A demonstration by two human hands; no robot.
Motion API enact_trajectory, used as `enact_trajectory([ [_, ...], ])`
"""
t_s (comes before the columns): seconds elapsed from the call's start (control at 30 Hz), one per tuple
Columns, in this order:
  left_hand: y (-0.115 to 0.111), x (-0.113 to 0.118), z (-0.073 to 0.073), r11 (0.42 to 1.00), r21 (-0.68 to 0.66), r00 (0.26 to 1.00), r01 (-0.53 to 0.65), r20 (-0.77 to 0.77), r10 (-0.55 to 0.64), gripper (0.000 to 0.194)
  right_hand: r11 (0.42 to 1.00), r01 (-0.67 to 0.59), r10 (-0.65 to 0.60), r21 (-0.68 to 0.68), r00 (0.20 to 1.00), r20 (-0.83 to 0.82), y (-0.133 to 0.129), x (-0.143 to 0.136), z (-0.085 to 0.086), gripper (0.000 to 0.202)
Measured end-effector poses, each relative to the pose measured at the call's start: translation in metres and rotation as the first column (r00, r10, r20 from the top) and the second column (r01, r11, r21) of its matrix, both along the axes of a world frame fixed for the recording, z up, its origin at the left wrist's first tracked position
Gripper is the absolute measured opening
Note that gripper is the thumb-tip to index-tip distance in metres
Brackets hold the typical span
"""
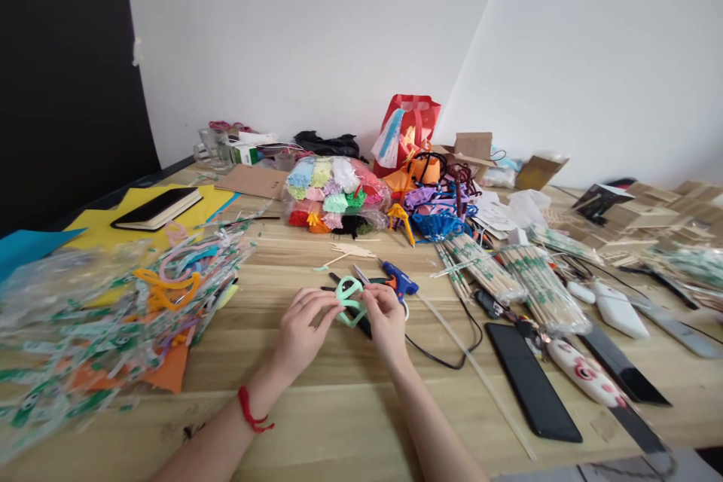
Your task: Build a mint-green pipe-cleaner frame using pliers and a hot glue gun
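Between my two hands is a mint-green pipe cleaner bent into several loops. My left hand, with a red string bracelet on its wrist, pinches the left side of the loops. On the other side, my right hand pinches the right edge between thumb and fingers. Just behind the hands lies a blue glue gun, its black cable curving to the right. Dark-handled scissors seem to lie under the pipe cleaner, partly hidden by it and my hands.
Wrapper scraps and bent pipe cleaners heap at the left. A bag of colourful pipe-cleaner bundles sits behind. At the right are packs of wooden sticks, a black phone and a clear glue stick. A black notebook rests on yellow paper.
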State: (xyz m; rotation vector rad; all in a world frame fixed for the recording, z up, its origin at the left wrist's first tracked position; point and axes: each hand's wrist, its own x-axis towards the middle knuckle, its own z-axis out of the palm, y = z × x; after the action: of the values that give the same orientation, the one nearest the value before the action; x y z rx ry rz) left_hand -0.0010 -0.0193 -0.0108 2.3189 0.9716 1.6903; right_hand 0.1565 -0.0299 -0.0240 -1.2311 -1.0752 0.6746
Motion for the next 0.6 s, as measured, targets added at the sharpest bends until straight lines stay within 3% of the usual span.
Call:
enact_trajectory([
  [0.37,-0.0002,0.0003,0.0006,1.000,-0.007,1.000,0.006,-0.011,-0.006,0.005,1.000,-0.011,0.012,-0.007,0.995,0.102,-0.0025,-0.0003,0.0023,0.021],
  [0.6,0.0006,-0.0002,0.0000,1.000,-0.004,1.000,0.005,-0.007,-0.005,0.004,0.998,0.054,-0.057,0.044,0.995,0.084,-0.0015,0.0027,0.0027,0.024],
])
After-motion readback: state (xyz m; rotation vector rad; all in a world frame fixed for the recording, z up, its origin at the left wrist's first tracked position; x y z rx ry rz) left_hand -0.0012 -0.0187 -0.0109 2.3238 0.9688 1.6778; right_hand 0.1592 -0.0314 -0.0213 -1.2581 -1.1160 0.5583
